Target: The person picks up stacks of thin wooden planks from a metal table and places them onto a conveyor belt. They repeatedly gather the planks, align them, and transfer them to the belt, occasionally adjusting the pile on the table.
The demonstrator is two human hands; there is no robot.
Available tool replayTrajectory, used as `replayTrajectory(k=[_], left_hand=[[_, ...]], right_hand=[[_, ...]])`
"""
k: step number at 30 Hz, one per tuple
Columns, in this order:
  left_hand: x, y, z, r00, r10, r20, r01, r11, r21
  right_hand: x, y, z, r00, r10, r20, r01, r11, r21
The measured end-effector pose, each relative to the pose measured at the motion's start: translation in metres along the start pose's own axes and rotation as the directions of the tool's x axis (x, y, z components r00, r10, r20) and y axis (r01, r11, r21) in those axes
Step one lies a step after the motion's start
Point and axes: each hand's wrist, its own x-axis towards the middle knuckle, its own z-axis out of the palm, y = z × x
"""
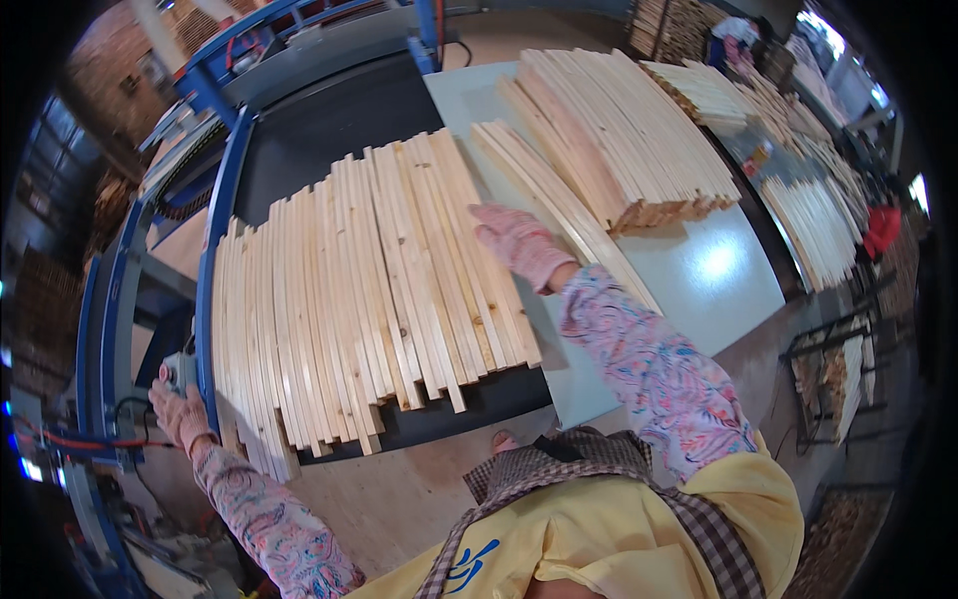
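Note:
A broad layer of pale wooden strips (359, 284) lies side by side on a black conveyor belt (329, 120), with uneven ends at both sides. My right hand (520, 243), in a pink knit glove, rests flat along the right edge of this layer, fingers extended. At the far left, my left hand (179, 419), gloved as well, is at a grey control box (178, 371) with a red button, mounted by the blue machine frame (217, 247). Its fingers touch the box; whether they grip it is unclear.
A few loose strips (569, 213) lie on the light grey table (703, 277) right of the belt, beside a tall stack of strips (625, 135). More strips (812, 232) lie on a surface further right. Another person (737, 41) bends over wood at the back right. A metal rack (834, 374) stands at right.

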Motion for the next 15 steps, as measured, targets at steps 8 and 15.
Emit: replayTrajectory(k=[8, 15], left_hand=[[0.008, 0.000, 0.017, 0.999, -0.020, 0.039, 0.018, 0.998, 0.052], [0.005, 0.000, 0.018, 0.998, -0.033, 0.050, 0.029, 0.996, 0.087]], right_hand=[[0.014, -0.017, -0.016, 0.960, 0.215, 0.179, -0.185, 0.968, -0.169], [-0.046, -0.015, -0.104, 0.971, 0.237, -0.038, -0.231, 0.882, -0.410]])
